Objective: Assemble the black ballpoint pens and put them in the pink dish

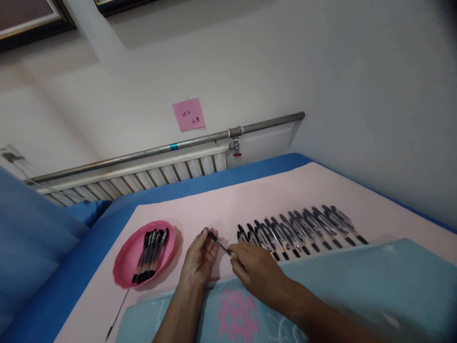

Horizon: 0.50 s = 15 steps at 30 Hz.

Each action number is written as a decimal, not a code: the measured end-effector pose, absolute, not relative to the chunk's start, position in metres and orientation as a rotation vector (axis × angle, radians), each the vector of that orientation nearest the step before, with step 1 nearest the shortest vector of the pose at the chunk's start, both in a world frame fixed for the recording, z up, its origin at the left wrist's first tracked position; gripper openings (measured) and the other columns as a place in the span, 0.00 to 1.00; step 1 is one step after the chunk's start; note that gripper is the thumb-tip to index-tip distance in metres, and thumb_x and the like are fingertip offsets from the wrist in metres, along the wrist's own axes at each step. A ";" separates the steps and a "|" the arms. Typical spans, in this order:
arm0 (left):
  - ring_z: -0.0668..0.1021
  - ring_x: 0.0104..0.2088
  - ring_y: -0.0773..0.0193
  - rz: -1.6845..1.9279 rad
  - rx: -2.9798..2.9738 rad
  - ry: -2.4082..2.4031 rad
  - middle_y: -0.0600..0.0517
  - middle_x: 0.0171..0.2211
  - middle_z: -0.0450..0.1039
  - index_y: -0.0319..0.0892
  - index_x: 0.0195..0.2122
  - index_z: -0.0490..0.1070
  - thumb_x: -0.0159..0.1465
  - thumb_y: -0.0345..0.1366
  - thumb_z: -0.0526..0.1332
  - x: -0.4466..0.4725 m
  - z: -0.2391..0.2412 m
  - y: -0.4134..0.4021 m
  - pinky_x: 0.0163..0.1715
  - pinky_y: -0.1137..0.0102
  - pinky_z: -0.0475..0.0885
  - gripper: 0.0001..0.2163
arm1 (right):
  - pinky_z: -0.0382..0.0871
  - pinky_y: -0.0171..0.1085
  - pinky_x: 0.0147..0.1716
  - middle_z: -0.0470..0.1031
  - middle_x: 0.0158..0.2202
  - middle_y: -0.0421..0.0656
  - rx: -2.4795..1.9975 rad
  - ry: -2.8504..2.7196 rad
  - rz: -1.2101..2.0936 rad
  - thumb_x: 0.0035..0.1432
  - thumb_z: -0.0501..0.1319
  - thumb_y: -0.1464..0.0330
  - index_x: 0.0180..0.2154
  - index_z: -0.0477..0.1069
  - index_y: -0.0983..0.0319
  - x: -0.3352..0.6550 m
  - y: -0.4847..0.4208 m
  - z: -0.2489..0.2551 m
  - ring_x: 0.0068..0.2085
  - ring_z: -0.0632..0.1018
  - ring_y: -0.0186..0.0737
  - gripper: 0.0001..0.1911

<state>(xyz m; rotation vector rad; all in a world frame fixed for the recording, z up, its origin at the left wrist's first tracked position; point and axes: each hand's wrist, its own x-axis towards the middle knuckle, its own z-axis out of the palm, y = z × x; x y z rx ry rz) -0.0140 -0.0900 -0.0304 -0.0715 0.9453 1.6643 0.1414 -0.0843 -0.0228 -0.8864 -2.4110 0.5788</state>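
Observation:
My left hand [200, 259] and my right hand [255, 269] meet over the pink sheet [285, 190], both pinching one black pen [219, 244] between them. The left fingers grip its upper end, the right fingers its lower end. Just right of my hands lies a long row of several black pens [300, 228], side by side on the pink sheet. To the left stands a pink dish [126, 262] with several more black pens [152, 252] in it.
A light blue towel [357, 286] with a pink pattern covers the near edge under my forearms. Blue cloth [85, 267] borders the pink sheet. Behind are a radiator [150, 176], a pipe and a pink note [188, 114] on the wall.

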 end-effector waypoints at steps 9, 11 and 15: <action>0.78 0.30 0.66 1.676 -0.068 0.856 0.49 0.28 0.75 0.36 0.30 0.70 0.58 0.24 0.56 -0.011 -0.018 -0.094 0.31 0.71 0.74 0.05 | 0.55 0.30 0.24 0.64 0.23 0.36 -0.862 -2.058 1.341 0.56 0.48 0.72 0.34 0.67 0.62 0.141 -0.082 -0.016 0.26 0.66 0.31 0.10; 0.78 0.30 0.66 1.693 -0.062 0.857 0.48 0.28 0.75 0.36 0.30 0.70 0.58 0.24 0.56 -0.010 -0.019 -0.094 0.32 0.71 0.74 0.05 | 0.56 0.30 0.24 0.65 0.24 0.36 -0.850 -2.051 1.376 0.56 0.48 0.72 0.35 0.67 0.62 0.140 -0.082 -0.017 0.26 0.66 0.31 0.10; 0.78 0.31 0.65 1.721 -0.062 0.866 0.47 0.27 0.75 0.36 0.29 0.70 0.58 0.24 0.55 -0.010 -0.023 -0.093 0.36 0.69 0.74 0.05 | 0.59 0.33 0.31 0.69 0.30 0.42 -0.893 -2.189 0.967 0.57 0.48 0.72 0.37 0.67 0.63 0.138 -0.085 -0.022 0.32 0.68 0.36 0.11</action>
